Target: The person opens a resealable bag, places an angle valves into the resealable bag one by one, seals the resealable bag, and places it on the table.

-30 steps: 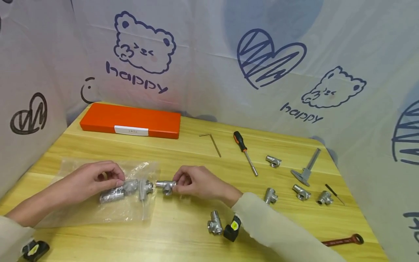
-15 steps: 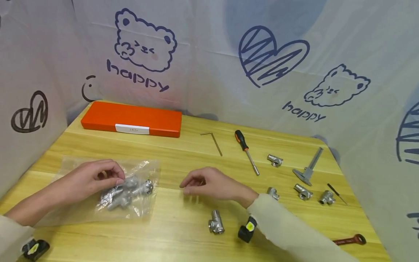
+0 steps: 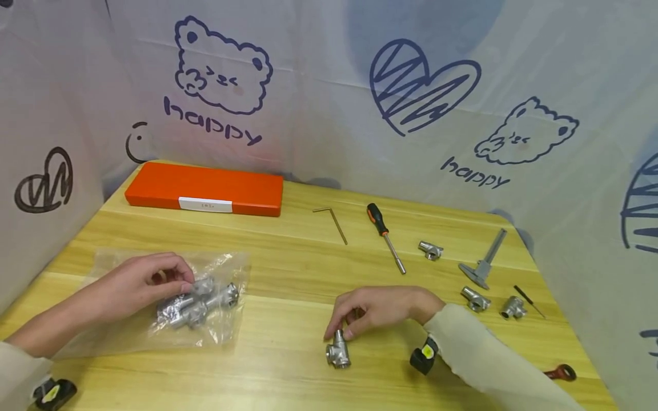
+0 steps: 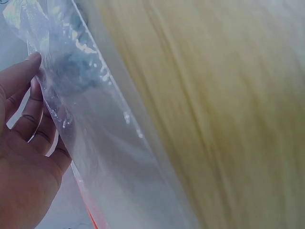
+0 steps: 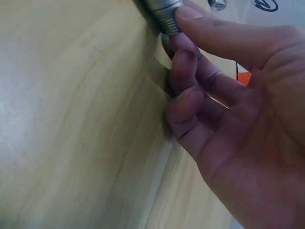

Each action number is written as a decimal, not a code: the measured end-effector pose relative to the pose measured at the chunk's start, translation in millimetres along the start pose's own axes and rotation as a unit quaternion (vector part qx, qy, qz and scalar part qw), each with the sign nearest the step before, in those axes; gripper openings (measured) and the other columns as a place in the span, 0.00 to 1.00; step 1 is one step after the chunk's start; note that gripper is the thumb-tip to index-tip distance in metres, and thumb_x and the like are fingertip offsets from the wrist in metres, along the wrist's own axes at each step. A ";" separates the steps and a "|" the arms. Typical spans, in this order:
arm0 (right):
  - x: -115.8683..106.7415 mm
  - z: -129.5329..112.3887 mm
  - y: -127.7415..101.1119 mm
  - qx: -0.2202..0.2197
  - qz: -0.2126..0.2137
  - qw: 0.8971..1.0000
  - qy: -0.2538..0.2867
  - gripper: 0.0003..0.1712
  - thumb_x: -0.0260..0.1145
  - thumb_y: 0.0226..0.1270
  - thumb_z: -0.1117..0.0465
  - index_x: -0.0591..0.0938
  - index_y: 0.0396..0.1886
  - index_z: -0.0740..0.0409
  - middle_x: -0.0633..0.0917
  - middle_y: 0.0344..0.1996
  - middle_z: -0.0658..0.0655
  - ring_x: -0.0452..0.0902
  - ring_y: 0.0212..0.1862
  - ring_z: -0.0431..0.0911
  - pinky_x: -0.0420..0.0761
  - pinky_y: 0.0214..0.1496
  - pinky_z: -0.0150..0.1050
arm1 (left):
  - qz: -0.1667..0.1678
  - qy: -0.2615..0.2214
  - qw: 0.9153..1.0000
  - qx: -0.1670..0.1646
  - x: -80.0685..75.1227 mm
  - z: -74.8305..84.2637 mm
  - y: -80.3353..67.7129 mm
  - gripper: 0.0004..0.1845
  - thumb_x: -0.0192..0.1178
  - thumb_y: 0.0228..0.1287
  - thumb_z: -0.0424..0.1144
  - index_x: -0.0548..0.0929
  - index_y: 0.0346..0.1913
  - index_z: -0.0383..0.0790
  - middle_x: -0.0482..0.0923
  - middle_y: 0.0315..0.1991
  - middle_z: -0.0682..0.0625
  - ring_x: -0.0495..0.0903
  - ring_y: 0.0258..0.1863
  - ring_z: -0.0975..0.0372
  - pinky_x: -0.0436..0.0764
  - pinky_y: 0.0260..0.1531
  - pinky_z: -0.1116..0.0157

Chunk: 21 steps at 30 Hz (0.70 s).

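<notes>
My left hand (image 3: 146,282) pinches the upper film of a clear plastic bag (image 3: 118,334) lying on the table. Several silvery metal pipe tees (image 3: 195,313) sit inside the bag, blurred through its film. In the left wrist view, thumb and fingers hold the edge of the bag (image 4: 119,143). Further right, my right hand (image 3: 382,308) has its thumb and forefinger around the threaded end of another pipe tee (image 3: 338,354), on the near part of the table. The right wrist view shows the thumb against that pipe tee (image 5: 164,16), the other fingers curled beneath.
At the back left lies an orange case (image 3: 205,185). A hex key (image 3: 335,222) and a screwdriver (image 3: 385,237) lie right of it. More pipe tees (image 3: 475,299), a caliper (image 3: 484,262), a small black-handled tool (image 3: 528,301) and a red wrench (image 3: 562,373) are on the right.
My right hand released a pipe tee at the bag's mouth, and that tee now lies inside. The hand then moved right and nearer, onto another tee. My left hand stayed on the bag.
</notes>
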State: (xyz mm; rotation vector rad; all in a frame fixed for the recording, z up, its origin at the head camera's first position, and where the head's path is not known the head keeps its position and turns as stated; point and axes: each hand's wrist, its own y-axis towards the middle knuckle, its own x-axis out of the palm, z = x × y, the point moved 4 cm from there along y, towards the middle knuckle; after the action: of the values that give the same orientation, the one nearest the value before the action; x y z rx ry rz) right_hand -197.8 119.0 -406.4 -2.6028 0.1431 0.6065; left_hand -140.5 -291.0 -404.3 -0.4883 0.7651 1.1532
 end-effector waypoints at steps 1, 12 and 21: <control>-0.1 0.6 0.0 0.003 0.005 1.000 -0.005 0.14 0.68 0.81 0.59 0.90 0.61 0.49 0.86 0.51 0.44 0.76 0.47 0.34 0.78 0.54 0.29 | 0.001 -0.001 1.000 0.001 0.5 -0.2 0.1 0.03 0.71 0.75 0.41 0.87 0.44 0.56 0.83 0.38 0.64 0.79 0.39 0.70 0.83 0.42 0.70; -5.4 11.0 -2.7 0.046 0.157 0.986 -0.039 0.12 0.75 0.76 0.52 0.88 0.52 0.52 0.87 0.38 0.45 0.79 0.38 0.36 0.79 0.43 0.30 | 0.003 0.005 1.000 0.003 2.5 -0.2 1.8 0.04 0.71 0.75 0.41 0.87 0.44 0.56 0.83 0.38 0.64 0.79 0.38 0.70 0.83 0.42 0.70; -3.1 5.6 7.3 0.042 0.228 0.971 -0.062 0.06 0.74 0.75 0.57 0.89 0.47 0.52 0.87 0.35 0.43 0.81 0.36 0.35 0.83 0.42 0.31 | 0.003 0.004 1.000 0.001 1.7 -2.1 0.6 0.03 0.70 0.76 0.42 0.87 0.44 0.56 0.83 0.38 0.64 0.79 0.39 0.70 0.83 0.43 0.70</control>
State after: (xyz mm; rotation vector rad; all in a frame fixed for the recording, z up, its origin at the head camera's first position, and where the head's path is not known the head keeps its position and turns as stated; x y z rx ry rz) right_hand -204.2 115.1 -412.5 -2.4477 0.7237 0.8950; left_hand -141.3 -291.2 -406.9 -0.4895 0.7740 1.1570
